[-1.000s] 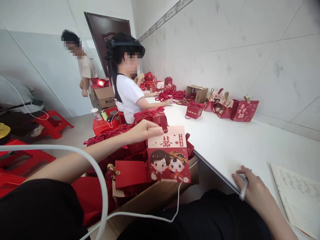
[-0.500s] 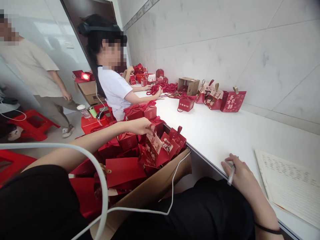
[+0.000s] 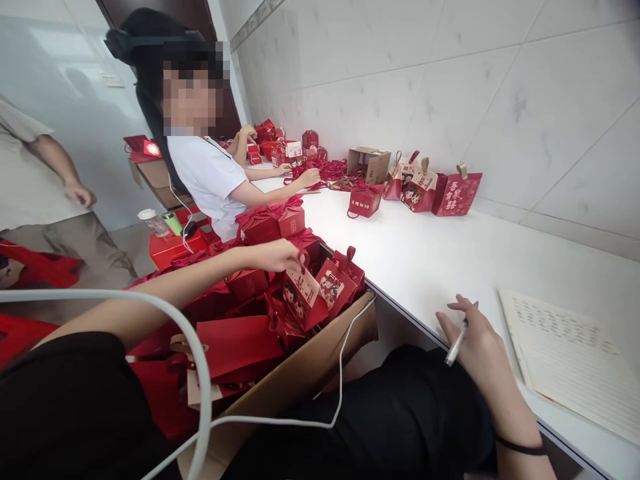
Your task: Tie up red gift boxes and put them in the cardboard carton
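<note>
My left hand (image 3: 284, 256) pinches the ribbon loop at the top of a small red and cream gift box (image 3: 303, 300) with printed figures. This box sits tilted among other red gift boxes (image 3: 235, 343) in a large open cardboard carton (image 3: 293, 373) beside the table. Over the table's front edge, my right hand (image 3: 473, 340) holds a silver-white pen (image 3: 456, 345) between its fingers, point downward. To its right lies an open notebook (image 3: 565, 373) with lined pages and rows of handwriting.
Gift bags (image 3: 457, 193) stand along the wall on the white table (image 3: 415, 267). A co-worker in a white shirt (image 3: 200, 180) handles red ribbons (image 3: 330, 173). Another person (image 3: 30, 167) stands at left. A white cable (image 3: 200, 373) crosses in front of me.
My view has shifted slightly, so most things sit a little further left. My left hand keeps its pinch on the gift box's loop. The standing person at left has moved toward the picture's edge.
</note>
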`<state>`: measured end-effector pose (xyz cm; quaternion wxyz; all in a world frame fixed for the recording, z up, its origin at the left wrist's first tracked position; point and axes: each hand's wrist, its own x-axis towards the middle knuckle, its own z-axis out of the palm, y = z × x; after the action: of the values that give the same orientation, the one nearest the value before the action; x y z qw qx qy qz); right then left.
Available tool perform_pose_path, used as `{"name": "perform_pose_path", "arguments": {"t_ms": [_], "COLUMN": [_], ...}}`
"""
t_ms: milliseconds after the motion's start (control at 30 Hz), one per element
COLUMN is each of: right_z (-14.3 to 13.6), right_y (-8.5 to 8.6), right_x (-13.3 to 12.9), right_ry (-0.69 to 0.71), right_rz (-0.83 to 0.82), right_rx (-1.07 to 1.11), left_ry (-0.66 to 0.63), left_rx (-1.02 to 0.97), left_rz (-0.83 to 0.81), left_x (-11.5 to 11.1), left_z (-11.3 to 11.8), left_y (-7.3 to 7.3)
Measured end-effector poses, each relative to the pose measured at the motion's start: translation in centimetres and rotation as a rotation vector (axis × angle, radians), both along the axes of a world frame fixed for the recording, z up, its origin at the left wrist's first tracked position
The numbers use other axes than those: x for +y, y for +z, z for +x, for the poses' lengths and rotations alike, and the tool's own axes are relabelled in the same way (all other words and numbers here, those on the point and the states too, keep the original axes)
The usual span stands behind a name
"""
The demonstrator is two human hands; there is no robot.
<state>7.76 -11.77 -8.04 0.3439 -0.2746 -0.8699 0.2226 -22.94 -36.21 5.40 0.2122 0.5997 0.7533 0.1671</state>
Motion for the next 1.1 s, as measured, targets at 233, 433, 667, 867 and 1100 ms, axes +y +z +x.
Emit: {"name": "perform_pose_path", "arguments": {"t_ms": [233,433,667,867,1100], "right_z": [-4.8,-7.3,-9.6,-12.1,-9.8], "right_y": [0.2,3.7,4.5,0.4,-2.0], "right_x": [-9.4,-11.2,-12.8,-16.2,-15.1], "right_ry": [0.39,0.358,0.263,0.27,0.452], "right_rz": [-0.312,-0.338,-0.4,-0.5,-0.478], "right_rx": [0.452,0.617,0.454,0.701,0.579], "left_ry": [0.346,0.309,0.267,0.264,0.231], "left_rx": [-0.783,-0.992,-0.377,-0.492,-0.203], "left_rz": [0.487,0.265,-0.321,0.024,0.188], "left_x": [1.1,-0.1,-3.5,-3.6,-2.4], "left_z": [3.6,3.8,-1.2,1.3,0.9], "left_y": [0.5,-2.3,-3.4,-3.6,1.7]}}
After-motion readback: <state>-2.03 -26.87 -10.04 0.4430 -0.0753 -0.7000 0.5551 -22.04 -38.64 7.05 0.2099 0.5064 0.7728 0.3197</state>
